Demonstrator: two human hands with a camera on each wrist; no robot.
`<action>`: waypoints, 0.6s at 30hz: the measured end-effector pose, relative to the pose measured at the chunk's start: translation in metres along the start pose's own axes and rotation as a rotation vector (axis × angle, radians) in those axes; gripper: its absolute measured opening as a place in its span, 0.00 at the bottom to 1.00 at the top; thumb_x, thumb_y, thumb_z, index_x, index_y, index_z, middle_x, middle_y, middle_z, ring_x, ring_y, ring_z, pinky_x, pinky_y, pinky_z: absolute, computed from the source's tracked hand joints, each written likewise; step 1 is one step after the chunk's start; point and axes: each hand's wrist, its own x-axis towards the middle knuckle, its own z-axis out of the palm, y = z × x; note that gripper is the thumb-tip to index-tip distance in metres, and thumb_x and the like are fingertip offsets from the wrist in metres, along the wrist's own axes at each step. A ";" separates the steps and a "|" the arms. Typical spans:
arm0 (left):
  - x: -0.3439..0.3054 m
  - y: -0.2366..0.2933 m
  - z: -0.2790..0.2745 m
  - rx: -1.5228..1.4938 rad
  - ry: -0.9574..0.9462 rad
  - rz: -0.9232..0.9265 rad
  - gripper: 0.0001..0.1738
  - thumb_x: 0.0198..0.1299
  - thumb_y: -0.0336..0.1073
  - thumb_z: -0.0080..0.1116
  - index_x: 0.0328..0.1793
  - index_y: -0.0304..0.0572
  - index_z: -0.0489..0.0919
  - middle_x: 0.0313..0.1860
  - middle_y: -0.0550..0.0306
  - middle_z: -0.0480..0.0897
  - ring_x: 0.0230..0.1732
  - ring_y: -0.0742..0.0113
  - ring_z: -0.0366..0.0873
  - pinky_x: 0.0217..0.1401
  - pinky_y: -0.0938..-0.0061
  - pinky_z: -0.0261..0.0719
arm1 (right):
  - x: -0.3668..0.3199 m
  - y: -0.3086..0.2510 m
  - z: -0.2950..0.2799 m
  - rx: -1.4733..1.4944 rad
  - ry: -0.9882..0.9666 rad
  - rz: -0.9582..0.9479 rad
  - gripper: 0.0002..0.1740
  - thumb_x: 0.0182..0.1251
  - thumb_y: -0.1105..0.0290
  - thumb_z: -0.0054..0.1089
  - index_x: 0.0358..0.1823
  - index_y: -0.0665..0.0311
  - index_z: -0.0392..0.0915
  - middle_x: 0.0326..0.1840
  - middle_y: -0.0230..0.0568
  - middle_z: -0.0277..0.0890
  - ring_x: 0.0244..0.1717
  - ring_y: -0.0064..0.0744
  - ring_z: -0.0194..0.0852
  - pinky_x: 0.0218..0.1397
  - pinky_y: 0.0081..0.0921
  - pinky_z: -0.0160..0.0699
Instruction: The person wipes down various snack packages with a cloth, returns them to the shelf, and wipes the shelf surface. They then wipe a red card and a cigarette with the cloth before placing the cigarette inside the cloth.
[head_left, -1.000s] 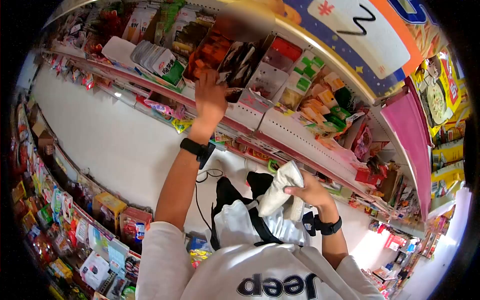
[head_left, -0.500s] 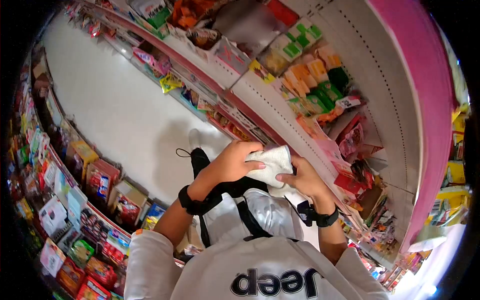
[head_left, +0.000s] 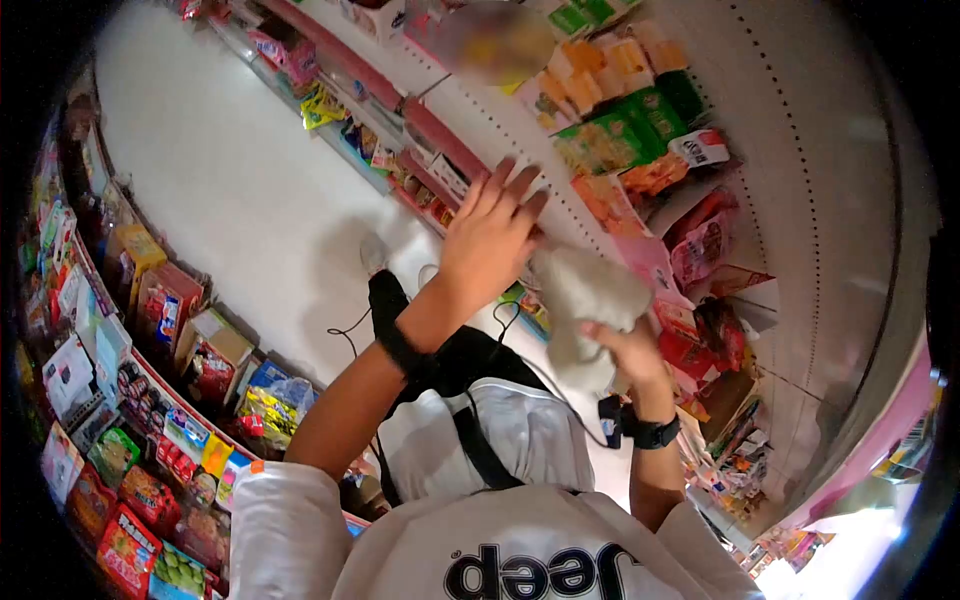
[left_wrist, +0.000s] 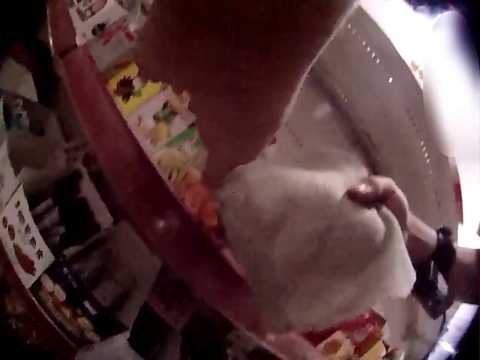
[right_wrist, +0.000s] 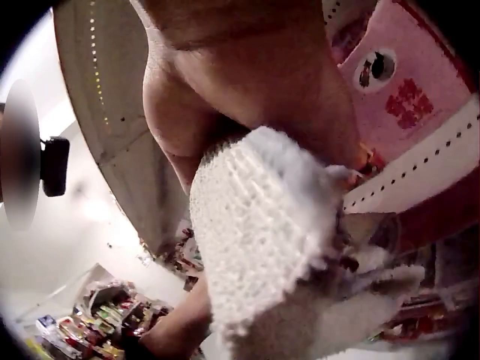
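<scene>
A whitish cloth (head_left: 585, 305) hangs bunched between the hands, close to the shelf edge. The right hand (head_left: 635, 350) grips its lower right side, thumb on top; the same grip shows on the cloth (left_wrist: 315, 240) in the left wrist view. Up and to the left, the left hand (head_left: 492, 235) has its fingers stretched and spread over the shelf's front edge, its thumb side near the cloth; whether the thumb touches it is hidden. In the right wrist view the textured cloth (right_wrist: 259, 232) droops below the right hand (right_wrist: 247, 82).
Green and orange snack packs (head_left: 630, 130) lie on the white shelf (head_left: 480, 110), with red and pink packs (head_left: 705, 240) further right. Another shelf of snacks (head_left: 150, 490) curves along the left. Pale floor (head_left: 230, 180) lies between them. A thin black cord hangs by the legs.
The left hand first left the snack boxes for the cloth, then moved up off it with fingers spread. The cloth has loosened and spread in the right hand. The view has shifted along the shelf.
</scene>
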 end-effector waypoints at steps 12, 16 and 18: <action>-0.014 -0.036 0.077 0.335 0.002 0.108 0.27 0.52 0.34 0.46 0.63 0.45 0.69 0.66 0.51 0.65 0.72 0.53 0.53 0.72 0.54 0.50 | 0.004 0.014 -0.001 -0.707 0.810 -0.989 0.19 0.55 0.73 0.59 0.48 0.74 0.71 0.48 0.47 0.73 0.49 0.35 0.71 0.52 0.31 0.70; -0.018 -0.034 0.075 0.280 -0.006 0.092 0.27 0.53 0.35 0.46 0.62 0.45 0.69 0.67 0.51 0.64 0.72 0.53 0.52 0.73 0.54 0.49 | 0.061 0.063 0.010 -1.114 0.308 -0.910 0.24 0.37 0.83 0.59 0.42 0.71 0.68 0.62 0.58 0.60 0.66 0.58 0.52 0.68 0.47 0.49; -0.018 -0.030 0.075 0.320 -0.009 0.085 0.26 0.53 0.36 0.46 0.62 0.45 0.70 0.67 0.51 0.64 0.73 0.53 0.52 0.73 0.54 0.48 | 0.070 0.074 0.027 -1.193 0.459 -0.854 0.22 0.33 0.84 0.55 0.37 0.67 0.66 0.63 0.55 0.57 0.65 0.59 0.51 0.65 0.51 0.48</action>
